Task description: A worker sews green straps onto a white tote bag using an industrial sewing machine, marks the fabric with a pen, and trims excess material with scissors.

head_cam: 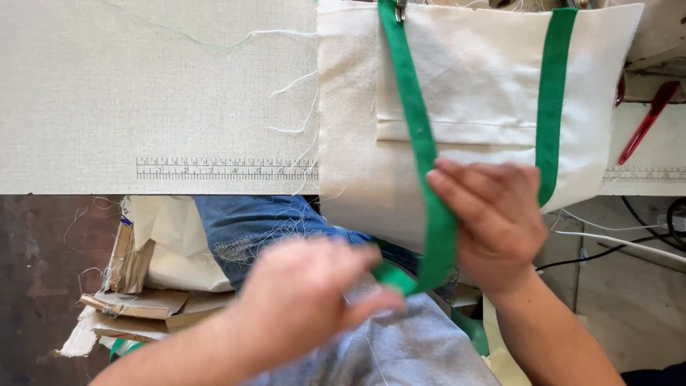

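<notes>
A cream fabric panel (357, 143) with a sewn pocket lies on the sewing table and hangs over its front edge. A green strap (414, 121) runs down it from the top, and a second green strap (552, 93) runs down its right side. My right hand (493, 221) pinches the left strap near the fabric's lower edge. My left hand (307, 300), blurred, grips the folded end of that strap just below. The strap's top end sits under a metal presser foot (400, 8).
The pale table (143, 86) has a printed ruler (225, 169) along its front edge. Red-handled scissors (647, 121) lie at the right. Cardboard and cloth scraps (143, 286) pile on the floor at left; cables (622, 243) run at right. My jeans-clad lap lies below.
</notes>
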